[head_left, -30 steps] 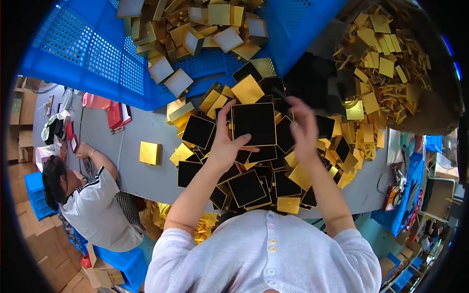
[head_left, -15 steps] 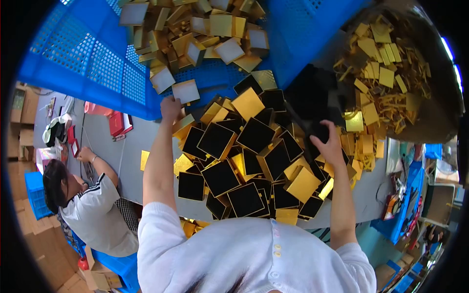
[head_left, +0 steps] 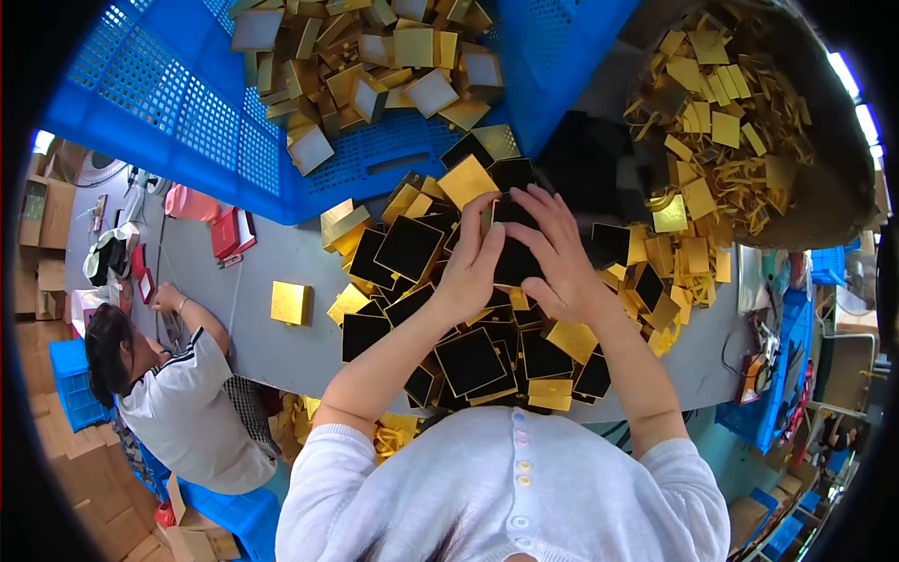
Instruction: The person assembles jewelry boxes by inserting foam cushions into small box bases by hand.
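Both hands are over the middle of a pile of gold boxes with black inner faces. Between them is a gold-edged black box [head_left: 511, 265]. My left hand [head_left: 471, 262] grips its left side, fingers closed and pointing up. From the right, my right hand [head_left: 560, 258] lays bent fingers over the black face, its thumb near the lower edge. The underside of this box is hidden. Around the hands lie other black-faced boxes [head_left: 470, 362] and plain gold boxes [head_left: 467, 182], tilted at many angles.
A blue perforated crate [head_left: 234, 140] behind the pile holds gold boxes with white faces [head_left: 434, 95]. At right, a large dark container [head_left: 833, 178] has gold pieces and ribbons. One gold box [head_left: 291, 303] sits apart on the grey table [head_left: 253, 342]. A person [head_left: 187, 403] works at left.
My left hand has moved from a white-faced box at the crate's edge to the pile's middle. My right hand has come in from the right. Both are now on one black-faced box.
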Tool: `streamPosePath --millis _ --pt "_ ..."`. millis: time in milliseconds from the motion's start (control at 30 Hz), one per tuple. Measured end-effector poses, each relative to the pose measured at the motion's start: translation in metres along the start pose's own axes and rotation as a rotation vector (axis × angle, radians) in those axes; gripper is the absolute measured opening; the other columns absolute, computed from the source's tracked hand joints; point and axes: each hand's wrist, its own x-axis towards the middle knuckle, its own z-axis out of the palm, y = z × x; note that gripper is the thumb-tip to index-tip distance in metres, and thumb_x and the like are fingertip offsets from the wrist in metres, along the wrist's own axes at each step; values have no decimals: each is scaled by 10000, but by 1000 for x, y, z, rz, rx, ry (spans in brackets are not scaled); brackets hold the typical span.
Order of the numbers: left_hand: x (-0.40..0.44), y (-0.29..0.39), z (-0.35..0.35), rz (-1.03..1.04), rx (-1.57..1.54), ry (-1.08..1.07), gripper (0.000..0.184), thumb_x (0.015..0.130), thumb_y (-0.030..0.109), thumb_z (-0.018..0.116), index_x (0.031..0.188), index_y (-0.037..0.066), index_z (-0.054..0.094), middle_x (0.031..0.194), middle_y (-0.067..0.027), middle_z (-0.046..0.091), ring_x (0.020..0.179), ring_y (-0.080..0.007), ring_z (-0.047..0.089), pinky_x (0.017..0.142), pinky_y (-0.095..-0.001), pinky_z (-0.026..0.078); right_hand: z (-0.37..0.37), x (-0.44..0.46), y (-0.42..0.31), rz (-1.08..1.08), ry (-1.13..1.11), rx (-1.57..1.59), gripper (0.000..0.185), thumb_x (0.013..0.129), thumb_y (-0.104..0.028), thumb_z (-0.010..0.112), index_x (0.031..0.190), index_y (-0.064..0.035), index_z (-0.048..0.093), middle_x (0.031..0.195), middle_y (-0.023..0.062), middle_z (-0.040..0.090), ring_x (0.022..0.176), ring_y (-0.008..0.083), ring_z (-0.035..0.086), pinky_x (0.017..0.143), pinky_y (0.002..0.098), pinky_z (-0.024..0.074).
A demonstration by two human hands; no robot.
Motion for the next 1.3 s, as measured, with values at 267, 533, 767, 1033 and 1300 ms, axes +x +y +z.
streamPosePath --millis 267,533,767,1033,1300 --pt "-8 2 0 -118 -126 -63 502 919 86 545 1363 101 312 1181 -111 495 1142 -158 467 987 -288 354 17 -16 -4 47 24 238 520 959 -418 354 1344 -72 394 1427 137 392 1366 316 301 1133 515 59" --pt "7 16 -74 -411 -3 -328 824 785 44 712 1447 141 231 1156 -146 572 982 -160 571 837 -291 479 10 -64 104 700 33 -43 394 805 -231 630 1124 -46 492 1095 180 590 1042 336 573 895 361 450" --pt "135 -217 -313 -387 892 1152 686 762 387 662 1153 -148 486 1164 -340 544 1086 -454 538 957 -464 420 21 -109 126 1076 -309 107 629 758 -405 712 1188 -47 423 1114 238 592 1041 361 596 870 396 473" --pt "120 -200 -292 -533 994 748 327 758 279 623 866 -26 672 964 -266 658 829 -364 670 726 -426 540 -14 -95 80 897 159 153 500 766 -206 703 1182 -44 477 1133 152 552 1069 290 541 933 356 425" --pt "41 -30 -89 -114 132 121 788 699 -152 409 1430 100 251 1387 -147 365 1302 -267 360 956 -332 390 8 -9 23 300 222 103 598 659 -259 778 1166 -83 515 1328 161 436 1223 363 420 1028 443 342"
